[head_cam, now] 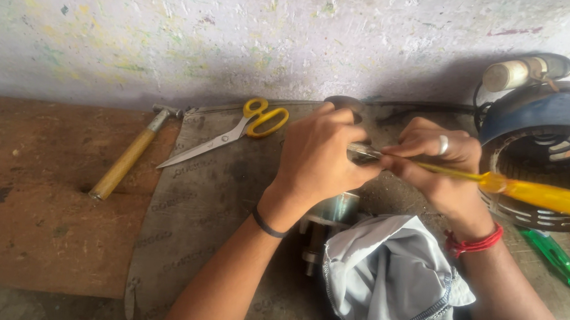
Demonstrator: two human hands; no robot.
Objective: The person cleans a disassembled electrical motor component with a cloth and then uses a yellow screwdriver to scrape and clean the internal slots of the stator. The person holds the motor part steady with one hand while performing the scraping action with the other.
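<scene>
Small metal part [362, 151] sits pinched mid-desk, over a grey sheet [195, 205]. Left hand [318, 158] has its fingers closed round it; right hand [433, 161] grips a yellow screwdriver [531, 192] against it. Scissors [237, 130] and hammer [130, 156] lie off left, grey cloth [391, 272] nearer.

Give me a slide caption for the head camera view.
Left hand steadies a metal part while right hand applies a yellow-handled screwdriver.

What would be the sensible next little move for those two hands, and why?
Probably keep the left hand steady on the small metal part and gently turn the yellow-handled screwdriver in the right hand. The tip already meets the part between the fingers, though the exact contact is hidden.
</scene>
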